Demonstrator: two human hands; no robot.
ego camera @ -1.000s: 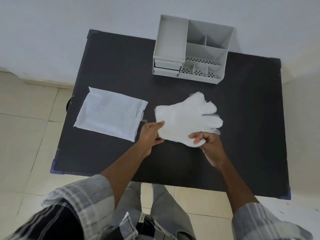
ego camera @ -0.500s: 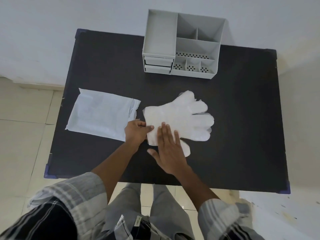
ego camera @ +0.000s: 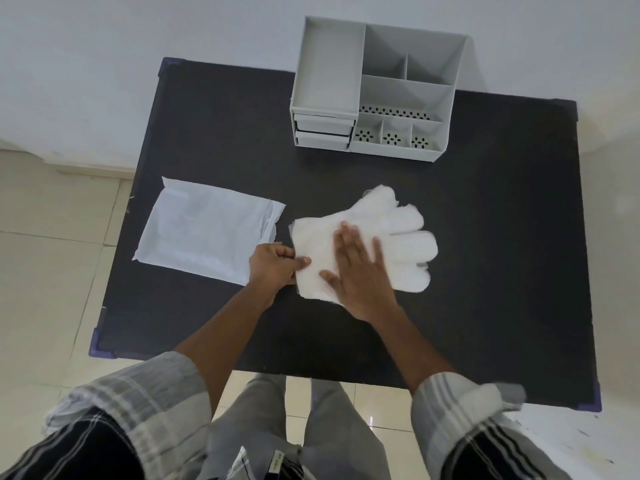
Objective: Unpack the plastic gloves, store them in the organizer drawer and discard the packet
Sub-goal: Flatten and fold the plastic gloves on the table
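A stack of white plastic gloves [ego camera: 398, 230] lies flat on the black table [ego camera: 485, 271], fingers pointing right and away from me. My left hand [ego camera: 275, 266] pinches the cuff edge of the stack at its left side. My right hand [ego camera: 360, 271] lies flat on top of the gloves, fingers spread, slightly blurred. The white packet [ego camera: 207, 237] lies flat to the left of the gloves, beside my left hand. The grey organizer [ego camera: 377, 95] stands at the table's far edge, its two small drawers [ego camera: 323, 131] at the lower left front, both pushed in.
The table stands against a white wall, with tiled floor to its left and in front. My checked sleeves and grey trousers fill the bottom of the view. The organizer's open top compartments hold nothing visible.
My right hand went from pinching the gloves' near edge to lying flat on the stack and has slid further onto it. My left hand keeps its hold on the cuff.
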